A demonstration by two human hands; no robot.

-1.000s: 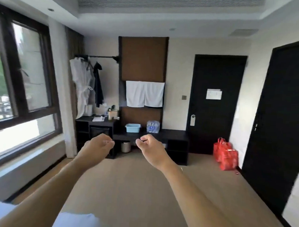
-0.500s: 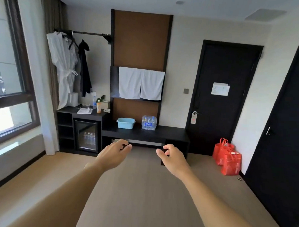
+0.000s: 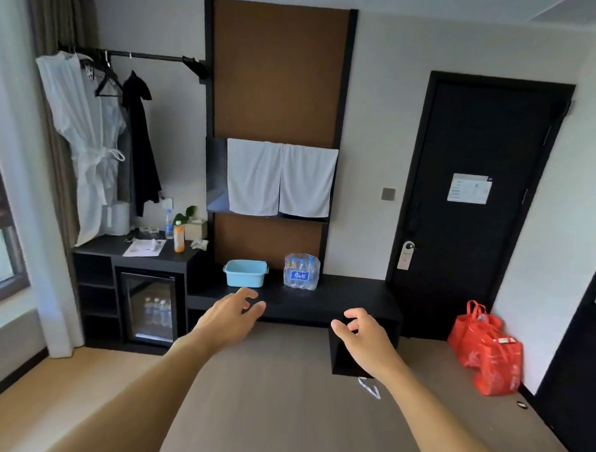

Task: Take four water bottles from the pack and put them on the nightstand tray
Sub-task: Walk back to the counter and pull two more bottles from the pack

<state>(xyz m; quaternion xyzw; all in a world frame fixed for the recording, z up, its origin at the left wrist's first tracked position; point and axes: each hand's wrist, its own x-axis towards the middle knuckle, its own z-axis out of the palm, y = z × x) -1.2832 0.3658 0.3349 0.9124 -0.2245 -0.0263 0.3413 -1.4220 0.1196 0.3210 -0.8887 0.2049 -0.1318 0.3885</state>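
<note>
Both arms are held out fwd over the floor, w/ nothing gripped in either. The left hand (image 3: 229, 316) is seen loosely spread, fingers slightly curled, at the front edge of the low black bench (image 3: 354, 301); the right hand (image 3: 362, 334) is likewise relaxed and empty, thumb and fingers part-curled, in front of the bench's rt end. The shrink-wrapped pack of water bottles (image 3: 301, 272) is stood upright on the bench top against the wall, blue label facing out, well apart from both hands. A light-blue basin (image 3: 245, 273) is set on the same bench, just left of the pack, not touching it. Above them, two white towels (image 3: 281, 178) are hung side by side on a dark shelf within the brown wall panel (image 3: 277, 71). To the left, a taller black cabinet (image 3: 93, 275) is seen w/ a glass-door minibar (image 3: 148, 308) holding bottles; on its top, a sheet of paper, an orange bottle (image 3: 179, 238) and a clear bottle are stood. A white robe (image 3: 85, 141) and a dark garment are hung from the rail above. On the rt, a black door (image 3: 476, 185) w/ a hanger tag is shut, and red bags (image 3: 486, 350) are sat on the floor by the wall. No nightstand tray can be made out.
</note>
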